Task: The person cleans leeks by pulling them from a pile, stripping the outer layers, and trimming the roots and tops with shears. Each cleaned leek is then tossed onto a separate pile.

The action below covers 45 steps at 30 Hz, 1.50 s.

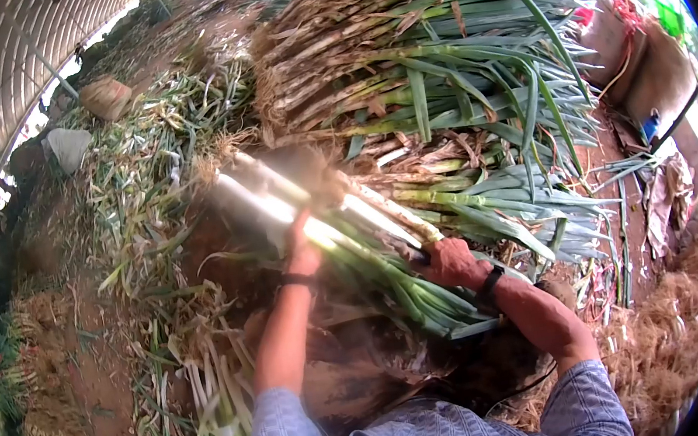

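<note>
My left hand [304,243] is closed around a few peeled leeks [324,232]. Their white stalks slant up to the left, and their green leaves trail down to the right. My right hand [454,263] is a closed fist beside those leaves. A small dark tip [412,254] sticks out at its thumb side; what the fist grips is mostly hidden. Brown-skinned leek stalks [391,203] run up to the left just past this fist. A pale dusty haze blurs the root ends of the leeks.
A large pile of unpeeled leeks [423,41] lies ahead. Stripped leaves and skins [157,164] cover the ground at left, with peeled leeks [223,402] at lower left. Brown roots [664,335] are heaped at right. A dark cord [526,387] runs beneath my right arm.
</note>
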Each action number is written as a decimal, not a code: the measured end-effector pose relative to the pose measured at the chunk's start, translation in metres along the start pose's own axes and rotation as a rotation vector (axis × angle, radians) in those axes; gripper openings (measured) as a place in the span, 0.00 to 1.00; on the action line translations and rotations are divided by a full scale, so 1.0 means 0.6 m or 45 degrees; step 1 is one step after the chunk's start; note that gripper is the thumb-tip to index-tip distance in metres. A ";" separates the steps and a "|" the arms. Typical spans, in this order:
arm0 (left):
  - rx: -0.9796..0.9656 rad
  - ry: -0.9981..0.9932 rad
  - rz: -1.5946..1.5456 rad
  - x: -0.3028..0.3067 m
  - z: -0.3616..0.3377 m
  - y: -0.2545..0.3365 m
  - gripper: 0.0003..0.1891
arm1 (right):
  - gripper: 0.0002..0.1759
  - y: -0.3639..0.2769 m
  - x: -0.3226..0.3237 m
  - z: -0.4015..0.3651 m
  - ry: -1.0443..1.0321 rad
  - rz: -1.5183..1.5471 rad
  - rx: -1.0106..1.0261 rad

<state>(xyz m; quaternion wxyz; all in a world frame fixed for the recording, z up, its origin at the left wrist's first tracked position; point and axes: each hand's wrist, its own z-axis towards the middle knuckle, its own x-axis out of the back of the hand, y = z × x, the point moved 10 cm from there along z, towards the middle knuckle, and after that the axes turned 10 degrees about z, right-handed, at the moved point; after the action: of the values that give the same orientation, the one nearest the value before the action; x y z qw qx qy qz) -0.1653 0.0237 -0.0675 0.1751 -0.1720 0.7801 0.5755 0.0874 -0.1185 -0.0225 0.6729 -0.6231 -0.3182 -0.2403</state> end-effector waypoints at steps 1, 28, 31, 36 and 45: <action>-0.009 -0.015 0.012 0.000 -0.001 0.000 0.17 | 0.27 -0.002 0.000 0.000 0.004 0.010 0.017; -0.048 -0.025 0.017 -0.018 -0.046 0.026 0.14 | 0.21 -0.069 0.003 0.020 -0.080 0.002 0.176; -0.033 -0.056 0.012 -0.019 -0.050 0.028 0.14 | 0.25 -0.067 0.009 0.029 0.002 0.033 0.199; -0.044 -0.081 0.090 -0.028 -0.050 0.016 0.14 | 0.24 -0.123 0.045 0.045 0.088 0.073 0.226; 0.051 -0.261 0.277 -0.051 -0.070 0.007 0.16 | 0.25 -0.146 0.031 0.070 0.058 0.197 0.181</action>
<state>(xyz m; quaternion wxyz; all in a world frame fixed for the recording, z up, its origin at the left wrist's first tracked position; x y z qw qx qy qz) -0.1433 -0.0131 -0.0378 0.1940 -0.0232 0.7835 0.5898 0.0315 -0.0847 0.0519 0.7388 -0.5911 -0.2700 -0.1785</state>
